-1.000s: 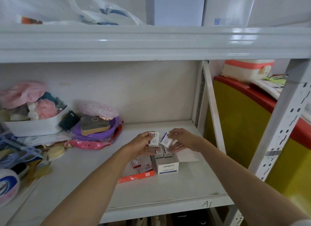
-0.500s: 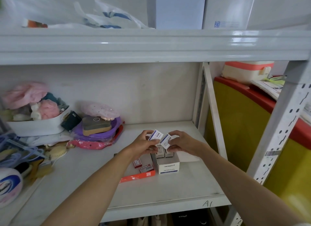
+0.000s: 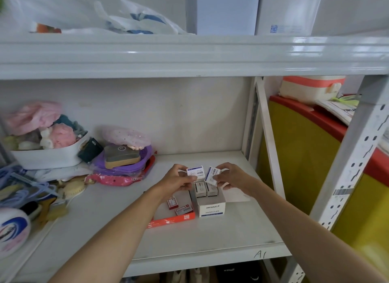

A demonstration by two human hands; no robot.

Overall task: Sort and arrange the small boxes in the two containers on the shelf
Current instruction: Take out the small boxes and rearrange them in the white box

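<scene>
Each of my hands holds one small white box with blue print above the shelf's middle. My left hand (image 3: 176, 178) grips one small white box (image 3: 196, 172); my right hand (image 3: 230, 177) grips another small white box (image 3: 212, 175), tilted. Right below them stands a white open container (image 3: 212, 208) marked PAPER CLIPS, with two more white boxes (image 3: 205, 189) upright inside. To its left lies a flat red-edged container (image 3: 171, 220) holding two small red and white boxes (image 3: 179, 206).
At the shelf's left are a purple bowl (image 3: 124, 164) with a sponge, a white basket (image 3: 48, 156) of soft things, brushes and a pink pouch. A slanted white brace (image 3: 269, 139) and perforated post (image 3: 353, 156) bound the right side. The upper shelf edge (image 3: 189, 55) overhangs.
Both hands have turned the two white boxes slightly and brought them closer together above the paper clips container. The view has shifted a little downward.
</scene>
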